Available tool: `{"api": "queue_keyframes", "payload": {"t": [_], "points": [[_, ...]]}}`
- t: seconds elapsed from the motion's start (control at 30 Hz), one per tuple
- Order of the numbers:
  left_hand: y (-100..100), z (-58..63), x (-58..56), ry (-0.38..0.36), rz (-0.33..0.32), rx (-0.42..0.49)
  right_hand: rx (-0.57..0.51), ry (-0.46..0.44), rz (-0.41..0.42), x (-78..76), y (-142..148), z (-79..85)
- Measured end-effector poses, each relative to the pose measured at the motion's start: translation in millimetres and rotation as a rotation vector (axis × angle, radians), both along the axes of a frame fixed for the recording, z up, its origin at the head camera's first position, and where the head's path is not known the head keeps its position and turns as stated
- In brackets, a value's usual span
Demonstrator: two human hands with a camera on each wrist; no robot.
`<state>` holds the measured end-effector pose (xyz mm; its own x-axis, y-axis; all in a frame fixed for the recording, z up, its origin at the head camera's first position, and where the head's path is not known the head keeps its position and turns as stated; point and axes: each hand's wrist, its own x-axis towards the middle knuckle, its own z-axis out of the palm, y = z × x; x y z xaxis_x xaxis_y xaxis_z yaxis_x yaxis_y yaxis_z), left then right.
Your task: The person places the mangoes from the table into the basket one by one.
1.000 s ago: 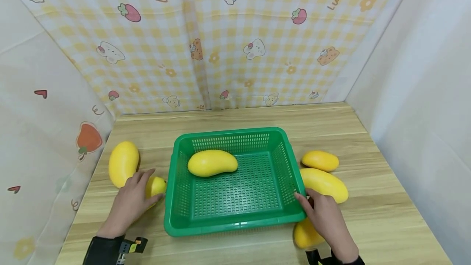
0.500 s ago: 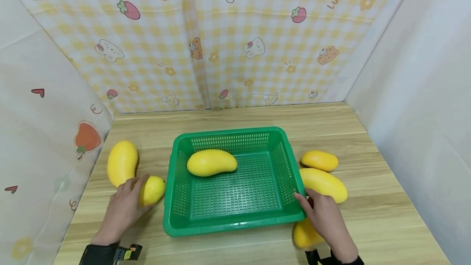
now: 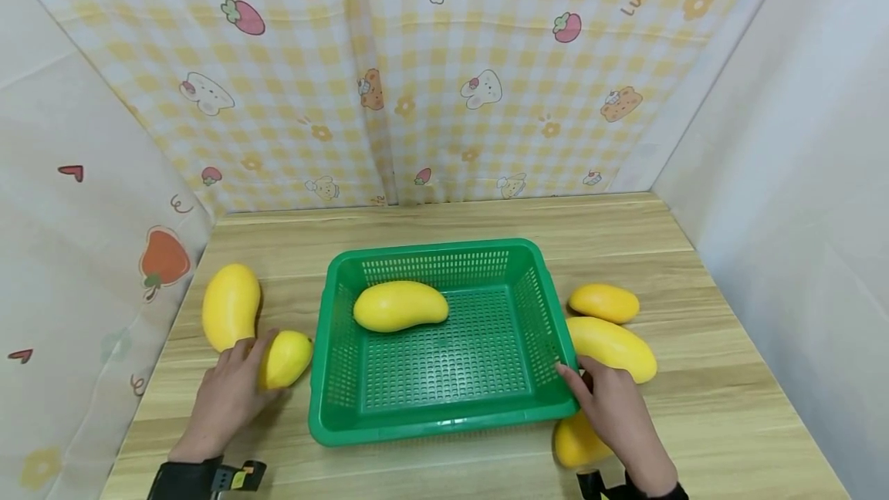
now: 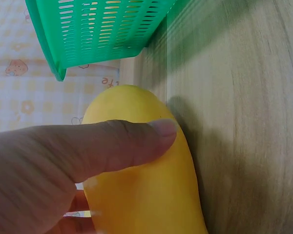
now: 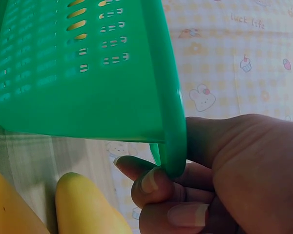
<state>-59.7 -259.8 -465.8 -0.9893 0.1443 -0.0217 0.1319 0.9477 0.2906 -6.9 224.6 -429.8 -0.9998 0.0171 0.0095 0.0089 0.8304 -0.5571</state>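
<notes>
In the head view my left hand [image 3: 225, 400] holds a yellow mango [image 3: 287, 359] on the table, left of a green plastic basket [image 3: 444, 427]. The left wrist view shows the thumb [image 4: 132, 144] lying across that mango, with the other fingers mostly hidden behind it. My right hand [image 3: 621, 411] grips the basket's right rim near its front corner. In the right wrist view, fingers [image 5: 154, 187] curl under the green rim [image 5: 168, 97]. One mango [image 3: 400, 306] lies inside the basket, toward its left.
Another mango [image 3: 231, 307] lies behind my left hand. To the right of the basket are a small mango [image 3: 604, 303], a long mango [image 3: 611, 348] and one more mango [image 3: 578, 442] partly under my right hand. A checked cloth [image 3: 430, 99] hangs behind the wooden table [image 3: 444, 477].
My left hand has shifted slightly left and toward me, and more of the mango it holds now shows. The right hand and the basket have stayed in place.
</notes>
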Motion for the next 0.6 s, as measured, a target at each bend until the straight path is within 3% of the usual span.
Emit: {"api": "queue_keyframes", "payload": {"t": [0.23,0.6], "points": [[-1.0,8.1,0.1,0.044,0.013,0.002,0.001,0.005,0.004,-0.1,-0.4,0.3],[4.9,35.6,-4.8,0.245,-0.053,-0.022,-0.004,0.011,0.005,0.6,0.0,-0.4]]}}
